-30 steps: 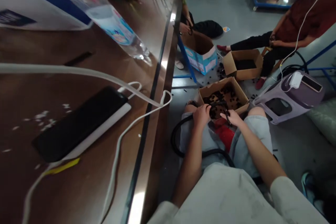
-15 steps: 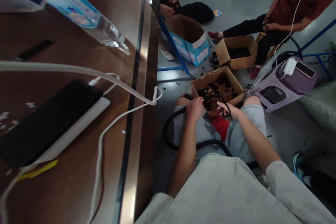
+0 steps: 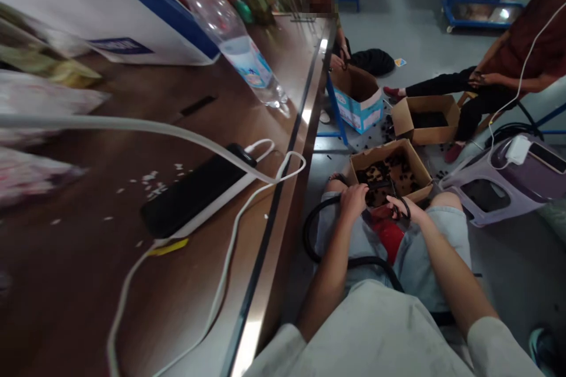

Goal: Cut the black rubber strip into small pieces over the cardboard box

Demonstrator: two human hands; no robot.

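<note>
On the far left lies a long brown table [image 3: 88,283]. A white cable [image 3: 132,125] runs across it. A black phone [image 3: 192,193] lies flat on a white pad, and small white bits lie near it. A clear water bottle [image 3: 241,50] stands further back on the table, close to the shiny edge.

Next to the table a person sits low, with knees apart. A black hose [image 3: 316,247] curls in a loop by the left leg and runs over the lap. The left hand [image 3: 354,200] is closed around the hose, just above the left knee. A red thing [image 3: 389,231] shows between the legs. The right hand [image 3: 407,210] is just beside the left hand, over the red thing. Its fingers are curled around black scissors [image 3: 400,206], with a black ring by the fingers. The blades are too small and dark to see well.

Just past the two hands an open cardboard box [image 3: 415,160] sits on the grey floor. Small black pieces lie inside it.

Further back a blue and white box [image 3: 360,112] and another brown box [image 3: 442,129] sit on the floor. Two other people sit near them. On the right a purple stool [image 3: 508,185] lies tipped over, with a white charger [image 3: 517,149] on it.
</note>
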